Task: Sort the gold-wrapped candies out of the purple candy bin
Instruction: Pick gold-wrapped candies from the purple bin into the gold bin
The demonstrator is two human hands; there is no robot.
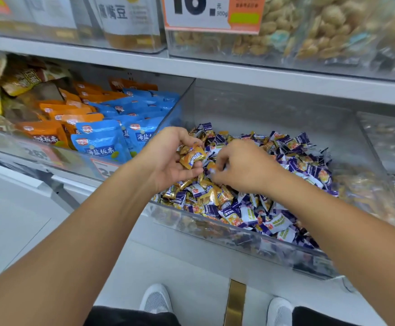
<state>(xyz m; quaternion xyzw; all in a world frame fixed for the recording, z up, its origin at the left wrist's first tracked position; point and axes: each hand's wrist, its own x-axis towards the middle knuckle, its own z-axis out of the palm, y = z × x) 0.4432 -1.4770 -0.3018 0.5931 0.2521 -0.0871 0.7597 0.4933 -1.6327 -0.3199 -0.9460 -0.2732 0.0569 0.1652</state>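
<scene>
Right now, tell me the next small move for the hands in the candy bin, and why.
Probably pass the gold candy pinched by the right hand into the left hand, which already cups several gold candies. Then reach for the gold ones near the bin's front wall, where many lie among the purple candies.

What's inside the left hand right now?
The left hand cups several gold-wrapped candies, fingers curled round them above the clear bin. The exact count is hidden by the fingers. The right hand pinches another in the pile.
</scene>
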